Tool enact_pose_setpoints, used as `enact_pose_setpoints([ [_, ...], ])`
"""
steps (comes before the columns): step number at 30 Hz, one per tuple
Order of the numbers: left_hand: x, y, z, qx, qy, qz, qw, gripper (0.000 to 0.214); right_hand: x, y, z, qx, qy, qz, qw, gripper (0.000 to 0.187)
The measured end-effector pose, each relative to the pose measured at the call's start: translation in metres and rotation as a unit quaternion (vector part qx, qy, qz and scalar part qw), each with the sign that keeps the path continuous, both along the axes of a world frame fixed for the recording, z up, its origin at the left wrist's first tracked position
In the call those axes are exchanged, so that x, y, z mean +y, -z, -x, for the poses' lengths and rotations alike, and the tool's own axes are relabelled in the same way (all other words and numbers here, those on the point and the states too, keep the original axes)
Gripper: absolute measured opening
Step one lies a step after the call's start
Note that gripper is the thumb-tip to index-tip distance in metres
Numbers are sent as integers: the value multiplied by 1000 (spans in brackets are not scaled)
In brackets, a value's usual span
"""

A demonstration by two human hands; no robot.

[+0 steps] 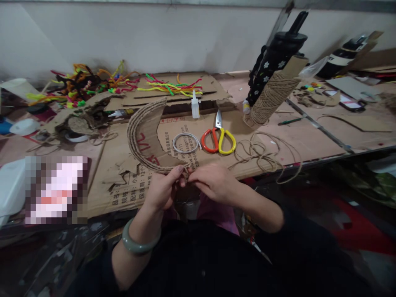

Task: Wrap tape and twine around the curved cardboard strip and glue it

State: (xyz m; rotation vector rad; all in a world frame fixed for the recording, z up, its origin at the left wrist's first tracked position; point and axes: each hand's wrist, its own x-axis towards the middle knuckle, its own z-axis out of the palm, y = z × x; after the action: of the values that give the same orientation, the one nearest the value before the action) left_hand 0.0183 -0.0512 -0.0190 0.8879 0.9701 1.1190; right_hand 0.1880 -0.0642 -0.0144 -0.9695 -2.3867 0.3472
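Observation:
A curved cardboard piece [151,136] with rows of brown twine along its outer edge lies on a flattened, printed carton [123,140]. My left hand [162,187], a bangle on its wrist, grips the near end of the curve between thumb and fingers. Right beside it, my right hand [216,181] is closed in a pinch on the twine at that same end; its fingertips partly hide the strand. Loose twine [262,154] trails from near my right hand to the right. Scissors [218,138] and a ring of thin white cord [185,142] lie just beyond my hands.
A small glue bottle [195,106] stands behind the scissors. To the right are a twine spool [274,97] and a tall black flowered object [272,62]. Colourful fuzzy stems [173,84] lie at the back. A blurred-out rectangle [57,189] covers something at left.

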Motion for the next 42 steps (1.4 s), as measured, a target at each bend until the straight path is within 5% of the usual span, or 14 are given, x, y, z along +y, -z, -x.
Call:
enact_pose_setpoints([
  [7, -2, -2, 2, -30, 2, 37, 999, 27, 16, -16, -16, 10, -45, 84, 995, 16],
  [13, -4, -2, 1, -56, -2, 60, 997, 26, 59, -39, -35, 45, 91, 129, 986, 19],
  [17, -4, 0, -2, -71, -34, 59, 995, 28, 58, -50, -26, -22, 45, 177, 983, 24],
  [24, 1, -1, -6, -75, -83, 63, 992, 27, 19, -34, -5, -72, -5, 270, 960, 33],
  [29, 1, -1, -4, -118, -68, 67, 988, 34, 22, -20, 11, -63, 17, 319, 946, 28],
  [33, -1, -1, 0, -135, -56, 88, 985, 33, 35, -26, 5, -93, 10, 278, 956, 21],
  [35, 0, -1, 1, -136, -49, 93, 985, 32, 52, -33, -7, -74, 48, 235, 968, 19],
  [37, 0, -2, 1, -134, -45, 93, 986, 30, 80, -37, -21, -34, 175, 175, 968, 20],
  [40, 1, -4, 0, -136, -37, 99, 985, 31, 133, -34, -39, -17, 317, 123, 940, 26],
  [42, 1, -4, 0, -139, -32, 110, 984, 32, 164, -27, -44, -29, 355, 129, 925, 32],
])
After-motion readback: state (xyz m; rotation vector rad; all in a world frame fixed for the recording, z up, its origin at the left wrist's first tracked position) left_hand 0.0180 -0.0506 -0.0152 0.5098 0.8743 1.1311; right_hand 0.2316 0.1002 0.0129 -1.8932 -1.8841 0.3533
